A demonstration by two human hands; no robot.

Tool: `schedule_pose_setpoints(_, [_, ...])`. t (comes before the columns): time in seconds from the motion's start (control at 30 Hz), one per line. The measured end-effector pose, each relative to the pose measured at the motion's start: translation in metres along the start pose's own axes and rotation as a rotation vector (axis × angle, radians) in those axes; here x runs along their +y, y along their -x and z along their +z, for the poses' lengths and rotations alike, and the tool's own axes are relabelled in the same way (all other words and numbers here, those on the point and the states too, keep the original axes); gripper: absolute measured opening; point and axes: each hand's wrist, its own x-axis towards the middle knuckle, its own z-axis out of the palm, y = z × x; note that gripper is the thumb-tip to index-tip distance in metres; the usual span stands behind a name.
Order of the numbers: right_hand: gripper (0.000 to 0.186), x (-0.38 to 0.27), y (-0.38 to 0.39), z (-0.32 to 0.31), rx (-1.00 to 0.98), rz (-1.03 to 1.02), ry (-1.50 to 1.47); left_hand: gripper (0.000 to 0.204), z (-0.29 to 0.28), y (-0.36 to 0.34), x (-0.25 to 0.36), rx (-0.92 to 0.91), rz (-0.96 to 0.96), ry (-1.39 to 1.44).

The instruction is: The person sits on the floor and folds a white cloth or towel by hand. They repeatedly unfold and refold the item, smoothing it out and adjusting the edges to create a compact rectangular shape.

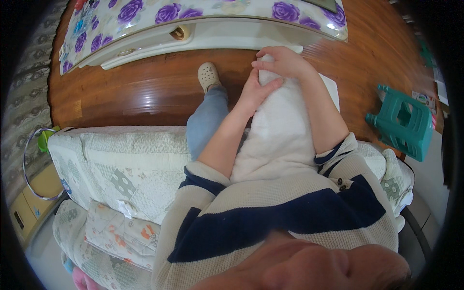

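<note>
A white cloth lies over my lap and reaches forward along my right thigh to the knee. At its far end my left hand wraps round the left edge, with its thumb on top and its other fingertips partly hidden. Just beyond, my right hand bends in from the right, its fingers curled over the tip of the cloth. Both hands are close together, holding the fabric. Another white piece shows beyond my right forearm; I cannot tell whether it belongs to the same cloth.
Ahead stands a white table with a purple-flowered cover. My left foot, in a beige clog, rests on the wooden floor. A green plastic stool is at the right. I sit on a sofa with a patterned quilted cover.
</note>
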Motion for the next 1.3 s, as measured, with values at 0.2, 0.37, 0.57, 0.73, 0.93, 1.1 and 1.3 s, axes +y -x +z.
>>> schedule_pose_setpoints(0.2, [0.056,0.000,0.000,0.002,-0.093,-0.036,0.055,0.079,0.002,0.003,0.002,-0.177,0.008,-0.046])
schedule_pose_setpoints(0.37, [0.055,-0.001,-0.004,0.004,-0.078,0.017,0.072,0.080,0.004,0.004,0.004,-0.123,0.145,-0.199])
schedule_pose_setpoints(0.57, [0.052,0.002,-0.009,0.003,0.068,0.154,0.028,0.067,0.001,0.000,-0.001,-0.078,0.008,-0.162])
schedule_pose_setpoints(0.73, [0.047,0.007,-0.013,0.001,0.173,0.124,0.024,0.056,0.007,0.008,0.010,-0.164,-0.113,-0.040])
schedule_pose_setpoints(0.93, [0.045,0.008,-0.021,0.009,0.141,0.080,0.083,0.053,0.000,0.003,-0.005,-0.169,-0.062,-0.001])
schedule_pose_setpoints(1.1, [0.052,-0.009,-0.009,0.002,-0.027,0.112,0.051,0.052,0.002,0.006,-0.004,-0.131,-0.008,-0.035])
schedule_pose_setpoints(1.3, [0.055,-0.004,-0.013,0.003,-0.034,0.127,0.088,0.050,0.007,0.014,0.007,-0.110,-0.008,-0.077])
